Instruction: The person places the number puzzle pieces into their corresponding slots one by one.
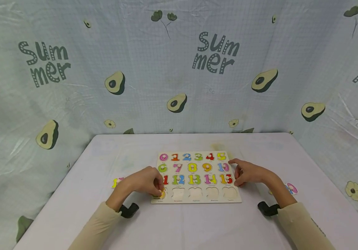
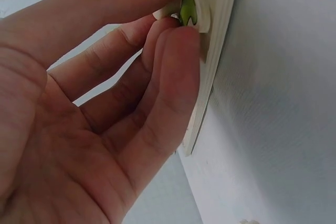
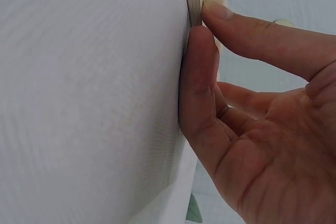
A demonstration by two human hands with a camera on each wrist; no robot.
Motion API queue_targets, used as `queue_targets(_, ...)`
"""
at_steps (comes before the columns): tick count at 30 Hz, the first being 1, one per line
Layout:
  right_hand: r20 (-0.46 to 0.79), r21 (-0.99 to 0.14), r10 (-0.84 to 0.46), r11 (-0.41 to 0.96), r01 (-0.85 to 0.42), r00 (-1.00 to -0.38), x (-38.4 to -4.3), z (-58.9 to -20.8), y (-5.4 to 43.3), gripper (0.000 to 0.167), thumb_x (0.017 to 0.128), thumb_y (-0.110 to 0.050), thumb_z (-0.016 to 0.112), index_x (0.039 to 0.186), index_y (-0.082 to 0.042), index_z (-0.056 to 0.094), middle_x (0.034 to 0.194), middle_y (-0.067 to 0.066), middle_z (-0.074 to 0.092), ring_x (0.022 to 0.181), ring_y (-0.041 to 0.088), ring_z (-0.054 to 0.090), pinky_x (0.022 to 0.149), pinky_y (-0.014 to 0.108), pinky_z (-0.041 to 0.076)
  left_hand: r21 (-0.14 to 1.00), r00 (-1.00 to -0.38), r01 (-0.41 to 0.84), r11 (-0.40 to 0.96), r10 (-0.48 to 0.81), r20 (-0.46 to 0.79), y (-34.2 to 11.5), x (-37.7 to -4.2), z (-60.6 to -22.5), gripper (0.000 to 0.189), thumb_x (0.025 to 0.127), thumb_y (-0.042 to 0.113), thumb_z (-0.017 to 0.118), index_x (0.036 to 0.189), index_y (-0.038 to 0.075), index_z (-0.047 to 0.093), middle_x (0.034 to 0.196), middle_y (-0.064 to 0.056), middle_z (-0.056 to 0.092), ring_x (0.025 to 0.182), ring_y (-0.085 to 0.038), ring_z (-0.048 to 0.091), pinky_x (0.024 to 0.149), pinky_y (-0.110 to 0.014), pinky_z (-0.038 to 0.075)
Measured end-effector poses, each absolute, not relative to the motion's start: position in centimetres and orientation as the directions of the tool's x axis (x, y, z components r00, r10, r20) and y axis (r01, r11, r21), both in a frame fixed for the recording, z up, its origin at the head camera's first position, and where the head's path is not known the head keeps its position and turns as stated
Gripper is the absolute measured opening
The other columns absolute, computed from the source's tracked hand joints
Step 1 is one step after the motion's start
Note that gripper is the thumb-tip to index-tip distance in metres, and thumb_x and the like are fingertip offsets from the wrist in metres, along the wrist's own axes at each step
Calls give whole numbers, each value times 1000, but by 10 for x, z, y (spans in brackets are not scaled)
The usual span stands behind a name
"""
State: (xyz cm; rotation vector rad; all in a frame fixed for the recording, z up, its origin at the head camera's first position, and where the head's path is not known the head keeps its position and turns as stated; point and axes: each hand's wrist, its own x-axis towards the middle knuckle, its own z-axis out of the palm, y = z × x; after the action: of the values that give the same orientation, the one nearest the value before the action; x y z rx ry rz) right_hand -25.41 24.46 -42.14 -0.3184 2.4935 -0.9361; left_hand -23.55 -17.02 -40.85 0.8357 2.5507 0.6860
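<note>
A wooden number puzzle board (image 1: 196,200) lies on the table, its rows of coloured numbers from 0 to 15 filled in. Along its bottom row several recesses show bare wood. At that row's left end my left hand (image 1: 147,181) pinches a number piece (image 1: 162,195), partly yellow, whose green part and pale wooden edge show in the left wrist view. My fingers hide most of its shape. My right hand (image 1: 250,172) touches the board's right edge with spread fingers; in the right wrist view the thumb (image 3: 219,11) meets the edge.
Left of the board, a loose yellow-and-pink number piece (image 1: 116,182) lies partly behind the left wrist. Loose number pieces, one of them pink and blue (image 1: 291,188), lie by the right forearm. A patterned sheet (image 1: 147,69) hangs behind the white table (image 1: 179,229).
</note>
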Motion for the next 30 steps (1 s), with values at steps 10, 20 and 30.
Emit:
queue_targets(10,-339,-665,-356,745,-46,-871,-255,-421,244,87,81,-7,82,154,2,33,90,9,56,79,20,57,73,31,53,556,-753,439,706,627,-201,-167,-234,-410,15,83,12,85,75,17,73,70,6,63,65,-10,54,60,-24,47)
queue_targets(20,-339,-662,-356,748,-48,-871,-256,-421,245,87,82,-7,82,153,2,34,90,9,56,79,20,57,73,31,53,557,-743,460,691,644,-185,-166,-234,-410,13,83,11,84,76,16,74,70,7,65,65,-10,55,60,-23,47)
queue_targets(30,-339,-675,-365,737,-46,-867,-255,-424,246,88,82,-7,81,154,3,32,90,9,56,79,20,57,73,31,54,614,-749,392,685,625,-219,-168,-235,-412,11,83,9,84,79,13,75,73,5,65,68,-11,56,62,-25,48)
